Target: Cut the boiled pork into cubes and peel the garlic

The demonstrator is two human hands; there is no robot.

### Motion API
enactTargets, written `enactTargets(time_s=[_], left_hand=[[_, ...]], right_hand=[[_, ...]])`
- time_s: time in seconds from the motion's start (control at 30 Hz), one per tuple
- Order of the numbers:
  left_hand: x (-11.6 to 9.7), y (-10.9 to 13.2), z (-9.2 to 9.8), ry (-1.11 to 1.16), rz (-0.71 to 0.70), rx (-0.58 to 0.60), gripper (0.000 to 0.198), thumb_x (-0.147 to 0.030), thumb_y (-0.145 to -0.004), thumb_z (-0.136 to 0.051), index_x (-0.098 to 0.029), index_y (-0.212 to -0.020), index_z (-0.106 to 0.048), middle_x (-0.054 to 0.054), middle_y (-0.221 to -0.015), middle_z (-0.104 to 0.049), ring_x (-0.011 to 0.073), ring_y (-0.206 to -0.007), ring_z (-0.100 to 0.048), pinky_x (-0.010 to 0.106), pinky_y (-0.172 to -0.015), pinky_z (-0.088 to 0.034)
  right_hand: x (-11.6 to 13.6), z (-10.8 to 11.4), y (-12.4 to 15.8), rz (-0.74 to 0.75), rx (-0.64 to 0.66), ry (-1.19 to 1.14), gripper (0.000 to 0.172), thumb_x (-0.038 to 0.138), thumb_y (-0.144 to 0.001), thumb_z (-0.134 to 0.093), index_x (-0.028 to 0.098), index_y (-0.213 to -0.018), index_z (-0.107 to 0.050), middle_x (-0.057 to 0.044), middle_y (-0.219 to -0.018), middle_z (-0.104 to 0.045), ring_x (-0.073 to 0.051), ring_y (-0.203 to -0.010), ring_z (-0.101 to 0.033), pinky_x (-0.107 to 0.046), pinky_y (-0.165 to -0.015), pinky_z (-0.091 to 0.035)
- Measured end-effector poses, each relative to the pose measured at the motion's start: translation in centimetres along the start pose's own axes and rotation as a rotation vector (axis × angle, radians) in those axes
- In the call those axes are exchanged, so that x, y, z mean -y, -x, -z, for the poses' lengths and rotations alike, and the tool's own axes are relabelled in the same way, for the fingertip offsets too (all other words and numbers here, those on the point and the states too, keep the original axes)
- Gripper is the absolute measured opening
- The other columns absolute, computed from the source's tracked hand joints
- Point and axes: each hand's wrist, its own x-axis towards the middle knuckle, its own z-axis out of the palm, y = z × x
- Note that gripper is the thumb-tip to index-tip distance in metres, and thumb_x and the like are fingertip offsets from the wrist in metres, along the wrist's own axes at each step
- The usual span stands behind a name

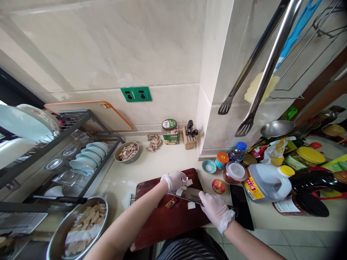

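Note:
My right hand (215, 208), in a clear glove, grips the dark handle of a kitchen knife (191, 195), whose broad blade points left over the dark red cutting board (179, 220). By the blade's far end is my left hand (175, 180), also gloved, with its fingers curled together; what they hold, if anything, is hidden. White food chunks (179, 192) lie against the blade and under the left fingers, too small to name. Nearer me on the board are another white chunk (191, 205) and a brown, rough-skinned piece (170, 203).
Left stand a metal basin (105, 216) of sliced pieces and a dish rack (89, 119). Behind are a bowl of garlic cloves (118, 153), ginger (154, 143), a jar (170, 131) and a small knife block (189, 140). Right are an apple (218, 186), a phone (241, 207) and a jug (268, 180).

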Motion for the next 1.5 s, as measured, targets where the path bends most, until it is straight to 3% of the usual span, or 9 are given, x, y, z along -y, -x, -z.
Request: enactTargets(time_s=[0.23, 0.43, 0.7, 0.83, 1.03, 1.13, 1.23, 1.33, 1.5], left_hand=[[0.7, 3.4, 1.0, 0.063, -0.338, 0.099, 0.024, -0.013, -0.063, -0.061, -0.022, -0.084, -0.070, -0.002, -0.083, -0.065, 0.0119, -0.071, -0.055, 0.020, -0.065, -0.044], [0.8, 3.3, 0.4, 0.218, -0.380, 0.048, 0.016, -0.016, -0.069, -0.061, -0.020, -0.081, -0.071, 0.000, -0.084, -0.067, 0.0130, -0.078, -0.059, 0.021, -0.073, -0.046], [0.4, 2.5, -0.6, 0.109, -0.445, 0.019, 0.012, -0.017, -0.076, -0.054, -0.017, -0.078, -0.067, 0.001, -0.079, -0.065, 0.0131, -0.075, -0.057, 0.021, -0.070, -0.045], [-0.1, 0.8, -1.5, 0.000, -0.367, -0.040, 0.015, -0.012, -0.073, -0.052, -0.019, -0.076, -0.064, 0.000, -0.079, -0.065, 0.0142, -0.075, -0.057, 0.023, -0.073, -0.044], [0.7, -0.3, -1.0, -0.048, -0.095, -0.121, 0.011, -0.020, -0.072, -0.055, -0.021, -0.075, -0.066, 0.001, -0.081, -0.065, 0.0165, -0.075, -0.058, 0.026, -0.073, -0.044], [1.3, 0.7, -0.5, 0.009, -0.106, -0.155, 0.016, -0.019, -0.073, -0.053, -0.020, -0.083, -0.066, 0.001, -0.083, -0.065, 0.0154, -0.074, -0.058, 0.025, -0.071, -0.045], [2.6, 2.3, 0.1, 0.198, -0.079, -0.303, 0.021, -0.021, -0.077, -0.049, -0.018, -0.091, -0.064, 0.002, -0.084, -0.065, 0.0141, -0.075, -0.058, 0.024, -0.071, -0.046], [4.8, 3.8, 0.4, 0.240, 0.095, -0.448, 0.022, -0.019, -0.076, -0.050, -0.016, -0.094, -0.063, 0.003, -0.082, -0.063, 0.0145, -0.073, -0.057, 0.026, -0.073, -0.046], [7.9, 6.8, -0.3, 0.222, 0.288, -0.515, 0.016, -0.014, -0.076, -0.049, -0.017, -0.086, -0.062, 0.002, -0.081, -0.063, 0.0144, -0.076, -0.057, 0.026, -0.076, -0.045]], right_hand=[[-1.5, -0.5, 0.1, 0.017, -0.027, 0.004, 0.020, 0.013, -0.078, -0.056, 0.020, -0.097, -0.057, -0.006, -0.085, -0.070, -0.024, -0.076, -0.068, -0.027, -0.059, -0.044], [-1.5, -0.2, 0.0, 0.062, -0.042, -0.005, 0.020, 0.016, -0.077, -0.059, 0.021, -0.096, -0.056, -0.005, -0.083, -0.070, -0.023, -0.076, -0.068, -0.026, -0.059, -0.043], [-2.0, -0.1, -0.1, 0.071, -0.080, 0.076, 0.017, 0.016, -0.077, -0.060, 0.021, -0.092, -0.058, -0.005, -0.081, -0.069, -0.023, -0.072, -0.068, -0.025, -0.056, -0.041], [-1.8, 0.3, 0.2, 0.088, -0.072, 0.115, 0.018, 0.014, -0.077, -0.059, 0.021, -0.094, -0.057, -0.005, -0.081, -0.069, -0.022, -0.072, -0.068, -0.024, -0.056, -0.041], [-2.4, 0.3, 0.9, 0.108, -0.099, 0.100, 0.018, 0.012, -0.075, -0.060, 0.021, -0.092, -0.058, -0.005, -0.078, -0.068, -0.021, -0.070, -0.067, -0.025, -0.055, -0.040], [-4.0, -0.2, 1.7, 0.089, -0.102, 0.070, 0.019, 0.013, -0.075, -0.060, 0.022, -0.092, -0.059, -0.004, -0.078, -0.069, -0.020, -0.068, -0.067, -0.023, -0.053, -0.036], [-6.3, -0.9, 3.1, 0.063, -0.037, -0.067, 0.014, 0.015, -0.076, -0.056, 0.024, -0.087, -0.058, -0.001, -0.077, -0.069, -0.017, -0.067, -0.066, -0.022, -0.052, -0.033], [-8.7, -1.8, 4.4, 0.049, 0.095, -0.214, 0.010, 0.016, -0.075, -0.053, 0.025, -0.078, -0.057, 0.001, -0.071, -0.068, -0.017, -0.067, -0.065, -0.023, -0.054, -0.032], [-10.9, -3.5, 3.7, 0.036, 0.201, -0.354, 0.009, 0.020, -0.077, -0.049, 0.025, -0.074, -0.055, 0.000, -0.070, -0.066, -0.018, -0.068, -0.062, -0.024, -0.059, -0.034]])
